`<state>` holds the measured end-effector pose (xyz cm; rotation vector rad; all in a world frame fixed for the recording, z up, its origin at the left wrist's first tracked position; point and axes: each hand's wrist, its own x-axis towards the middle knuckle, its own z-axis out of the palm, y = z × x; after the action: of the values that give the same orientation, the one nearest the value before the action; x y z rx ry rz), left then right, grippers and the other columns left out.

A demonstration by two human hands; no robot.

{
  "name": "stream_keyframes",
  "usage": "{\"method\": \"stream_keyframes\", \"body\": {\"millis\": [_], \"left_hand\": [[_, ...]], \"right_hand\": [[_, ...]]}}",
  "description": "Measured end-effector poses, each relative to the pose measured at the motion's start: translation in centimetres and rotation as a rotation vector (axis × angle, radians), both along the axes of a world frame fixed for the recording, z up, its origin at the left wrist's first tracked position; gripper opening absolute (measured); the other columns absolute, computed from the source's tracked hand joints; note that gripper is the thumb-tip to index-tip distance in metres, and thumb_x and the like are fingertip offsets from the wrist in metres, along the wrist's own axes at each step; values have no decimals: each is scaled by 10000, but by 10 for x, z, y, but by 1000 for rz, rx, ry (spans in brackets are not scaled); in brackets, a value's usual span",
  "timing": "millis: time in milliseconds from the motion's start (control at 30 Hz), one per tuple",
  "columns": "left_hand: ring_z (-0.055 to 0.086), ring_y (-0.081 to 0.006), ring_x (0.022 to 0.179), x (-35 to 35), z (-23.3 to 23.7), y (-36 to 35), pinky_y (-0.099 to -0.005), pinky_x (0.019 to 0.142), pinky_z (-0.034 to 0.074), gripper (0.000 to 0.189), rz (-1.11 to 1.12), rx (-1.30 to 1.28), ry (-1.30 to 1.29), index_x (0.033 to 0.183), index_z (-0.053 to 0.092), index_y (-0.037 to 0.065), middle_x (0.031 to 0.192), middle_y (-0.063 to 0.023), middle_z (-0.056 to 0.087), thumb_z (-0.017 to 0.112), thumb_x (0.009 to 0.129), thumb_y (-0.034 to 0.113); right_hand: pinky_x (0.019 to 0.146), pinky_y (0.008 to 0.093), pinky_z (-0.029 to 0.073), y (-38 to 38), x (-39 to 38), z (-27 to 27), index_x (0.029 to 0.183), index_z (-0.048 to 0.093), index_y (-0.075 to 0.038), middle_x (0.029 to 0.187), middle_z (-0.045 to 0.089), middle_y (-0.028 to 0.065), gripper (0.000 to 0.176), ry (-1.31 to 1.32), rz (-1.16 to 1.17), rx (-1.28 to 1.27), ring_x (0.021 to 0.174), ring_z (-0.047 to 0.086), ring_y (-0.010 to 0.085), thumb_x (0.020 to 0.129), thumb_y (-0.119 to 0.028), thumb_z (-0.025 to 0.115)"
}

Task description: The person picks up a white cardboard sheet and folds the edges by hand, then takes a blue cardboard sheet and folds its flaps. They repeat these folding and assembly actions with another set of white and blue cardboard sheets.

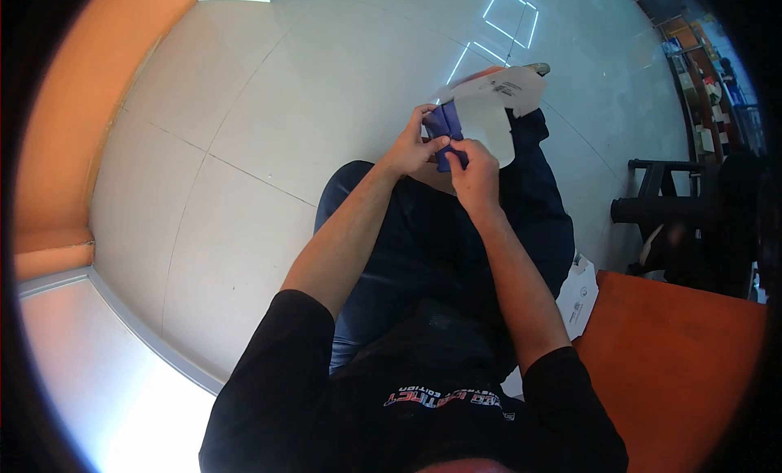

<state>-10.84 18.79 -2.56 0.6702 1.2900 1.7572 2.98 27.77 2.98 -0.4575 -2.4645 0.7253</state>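
A partly folded cardboard box point(486, 124), pale inside with a blue-purple flap point(442, 117), rests over my raised thigh near the knee. My left hand point(414, 151) grips the flap at its left edge, with the thumb pressed over the front. From the right, my right hand point(479, 173) pinches the same blue part lower down, its fingers curled close to the left thumb. Small dark print shows on the box's far white panel point(521, 90). The box's underside is hidden.
An orange seat point(668, 326) is at my right, with another white printed carton point(578, 298) beside my hip. Black stools point(664, 204) and loaded shelves point(705, 90) stand farther right. An orange wall point(65, 147) and a bright metal-framed panel point(106, 367) are at left.
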Motion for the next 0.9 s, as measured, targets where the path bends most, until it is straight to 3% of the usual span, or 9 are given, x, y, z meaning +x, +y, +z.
{"method": "stream_keyframes", "body": {"millis": [100,167,233,267,333,433,800,867,900], "left_hand": [[640,-308,1138,-2,3,-1,-438,761,656,634,36,-28,-6,1475,272,133,1423,-185,430,677,988,104],[559,-344,1267,-6,2,-2,-514,888,618,691,106,-124,-211,1485,269,152,1479,-158,394,725,967,180],[557,-345,1270,-9,-7,-3,-512,880,618,700,134,-146,-202,1474,267,140,1497,-165,385,738,958,186],[556,-347,1273,-11,-12,-2,-511,873,619,710,164,-165,-197,1464,266,128,1515,-171,376,751,949,192],[555,-349,1273,-8,-6,-3,-513,870,619,705,153,-173,-177,1459,266,126,1525,-180,367,750,949,187],[579,-344,1224,-4,-1,0,-487,808,645,687,182,-190,-142,1442,258,110,1492,-212,388,736,949,128],[578,-304,1212,-7,-2,0,-443,762,645,695,190,-170,-206,1461,235,167,1407,-206,432,722,967,133],[536,-337,1281,-7,2,-2,-587,940,555,738,94,-203,-220,1539,153,176,1478,-171,387,665,1015,266],[536,-337,1281,-4,5,-3,-587,940,555,738,86,-200,-214,1539,153,176,1478,-171,387,665,1015,266]], "right_hand": [[777,466,508,4,-3,-4,1151,680,-46,939,677,161,313,17,49,29,882,669,392,851,-75,766],[789,473,493,7,1,-1,1215,681,-66,941,680,148,374,-15,77,63,885,673,384,854,-100,770],[820,476,460,10,3,1,1419,576,-128,936,693,154,601,-177,180,311,889,681,372,852,-137,776],[820,476,460,10,1,1,1419,576,-128,936,693,154,601,-173,178,312,889,681,372,852,-137,776],[849,481,449,10,-2,0,1569,378,-168,937,709,182,852,-336,154,48,912,689,370,825,-135,793],[863,466,457,7,-7,4,1622,233,-173,931,719,201,1003,-315,54,110,918,696,377,795,-113,797],[811,440,475,10,-16,-2,1633,194,-173,858,729,171,1042,-322,186,184,807,708,369,779,-77,783],[798,439,474,10,-17,-2,1636,188,-176,844,729,165,1046,-320,213,192,784,709,360,781,-75,782],[782,435,472,7,-20,1,1636,190,-179,844,731,155,1047,-320,253,226,773,710,353,781,-83,787]]}}
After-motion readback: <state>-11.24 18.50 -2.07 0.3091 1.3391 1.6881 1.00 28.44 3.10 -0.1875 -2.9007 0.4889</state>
